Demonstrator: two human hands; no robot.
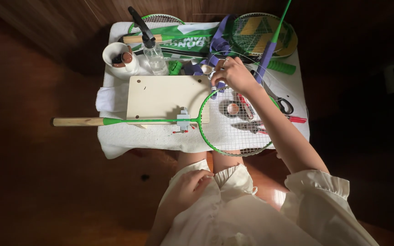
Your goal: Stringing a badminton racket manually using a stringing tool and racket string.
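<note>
On the towel: you are working over a green racket (233,125) lying flat, its shaft held in a small grey clamp (183,120) at the near edge of a pale wooden board (167,95).
Right hand: your right hand (233,75) is reaching to the far rim of the racket head, fingers pinched narrow — seemingly on a thin white string, though the grip itself is too small to confirm.
Left hand: your left hand (189,187) is resting loosely curled on your lap, holding nothing, well short of the racket.
Step in hand: judging by the pinch at the frame, you are feeding or pulling string at the rim.
Next move: it is calling for steady tension — and a careful line through the frame hole.
Beyond the board: a clear spray bottle (153,54) is standing.
</note>
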